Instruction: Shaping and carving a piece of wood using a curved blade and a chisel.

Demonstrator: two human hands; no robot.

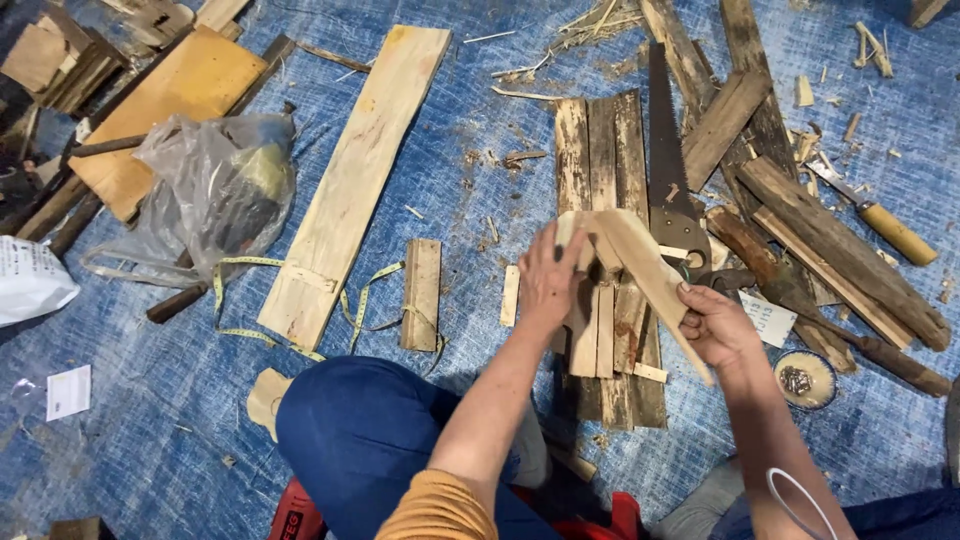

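Blue tarp (150, 420) underfoot; left hand (548, 280) and right hand (712, 325) both grip a wood piece (640, 265). Saw (668, 160) at one o'clock could nick fingers.

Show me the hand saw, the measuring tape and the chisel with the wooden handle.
hand saw (664, 150), head view, middle of the blade
measuring tape (362, 300), head view, yellow loop beside the plank
chisel (898, 233), head view, wooden handle

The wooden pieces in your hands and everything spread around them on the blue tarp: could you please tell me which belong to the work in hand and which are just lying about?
In hand:
left hand and right hand, both holding the angled wooden piece
slat panel beneath it

Lying about:
handsaw
long plank
tape measure
plastic bag
chisel
dish of nails
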